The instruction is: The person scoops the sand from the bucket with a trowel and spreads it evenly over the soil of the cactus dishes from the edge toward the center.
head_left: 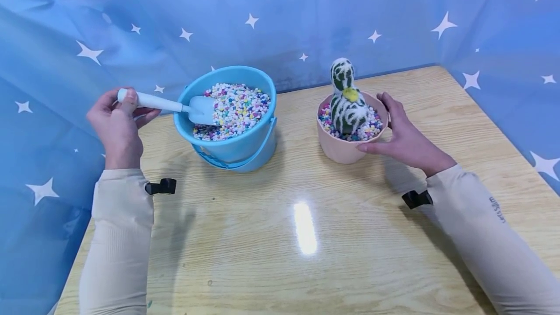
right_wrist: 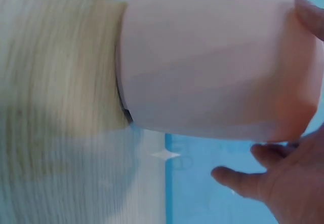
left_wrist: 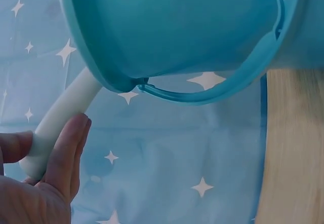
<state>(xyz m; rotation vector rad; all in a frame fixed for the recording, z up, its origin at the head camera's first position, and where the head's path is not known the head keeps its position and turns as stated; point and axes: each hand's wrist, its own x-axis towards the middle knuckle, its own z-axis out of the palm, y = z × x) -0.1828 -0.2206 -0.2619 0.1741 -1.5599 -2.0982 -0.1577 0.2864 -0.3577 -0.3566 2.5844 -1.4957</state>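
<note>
Scooping pebbles for the cactus pot
Left hand point(head_left: 115, 128) gripped the scoop point(head_left: 175, 107) in the bucket point(head_left: 232, 147); right hand point(head_left: 404, 137) cupped the nearly full pot point(head_left: 345, 149).

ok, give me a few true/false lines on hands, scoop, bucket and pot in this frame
1. The left hand grips the white handle of the scoop. True.
2. The scoop's blade lies in the pink pot. False: it lies on the coloured pebbles in the blue bucket.
3. The right hand holds the side of the pink pot. True.
4. The pink pot is empty. False: it holds pebbles and a green-and-white striped cactus figure.
5. The bucket stands to the right of the pot in the head view. False: it stands to the pot's left, both on the wooden table.
</note>
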